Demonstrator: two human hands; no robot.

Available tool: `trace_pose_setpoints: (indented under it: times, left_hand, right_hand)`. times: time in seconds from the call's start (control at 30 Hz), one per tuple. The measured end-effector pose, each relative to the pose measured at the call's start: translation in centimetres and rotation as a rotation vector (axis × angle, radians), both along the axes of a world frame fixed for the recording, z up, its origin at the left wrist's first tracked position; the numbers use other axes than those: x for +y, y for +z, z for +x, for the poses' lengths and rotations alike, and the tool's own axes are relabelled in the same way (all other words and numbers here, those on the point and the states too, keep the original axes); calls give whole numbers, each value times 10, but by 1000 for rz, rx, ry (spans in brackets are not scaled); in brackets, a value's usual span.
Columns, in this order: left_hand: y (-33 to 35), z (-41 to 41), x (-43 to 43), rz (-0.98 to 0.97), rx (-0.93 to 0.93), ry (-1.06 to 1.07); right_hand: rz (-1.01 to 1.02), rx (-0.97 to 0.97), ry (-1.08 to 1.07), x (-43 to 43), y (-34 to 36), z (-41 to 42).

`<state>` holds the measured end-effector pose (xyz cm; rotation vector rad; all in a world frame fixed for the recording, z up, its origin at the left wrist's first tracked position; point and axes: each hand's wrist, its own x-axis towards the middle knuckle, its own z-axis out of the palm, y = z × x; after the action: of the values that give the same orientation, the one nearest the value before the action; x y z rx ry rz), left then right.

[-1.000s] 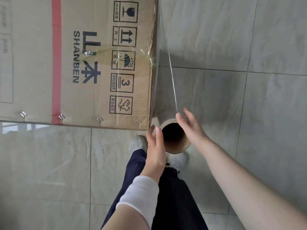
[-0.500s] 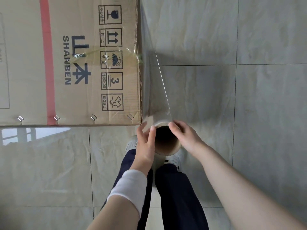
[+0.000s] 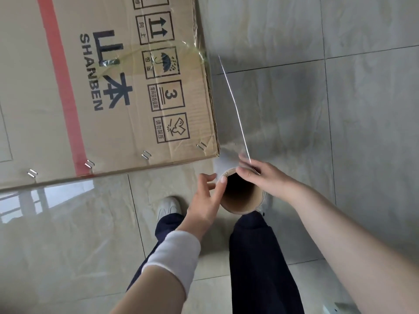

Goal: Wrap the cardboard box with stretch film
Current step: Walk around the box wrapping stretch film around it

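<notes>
cardboard box (image 3: 34,98): brown, red stripe | trousers (image 3: 260,264): navy

The film roll (image 3: 240,201) is just right of the cardboard box (image 3: 113,91), at its near corner.
</notes>
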<state>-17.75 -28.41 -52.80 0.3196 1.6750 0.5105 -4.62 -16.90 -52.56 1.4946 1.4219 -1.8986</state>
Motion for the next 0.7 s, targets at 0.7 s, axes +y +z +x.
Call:
trace_pose_setpoints:
  times: [0.7]
  left_hand:
    - [19, -27, -55, 66, 106, 130]
  right_hand:
    - [66, -39, -98, -76, 9, -35]
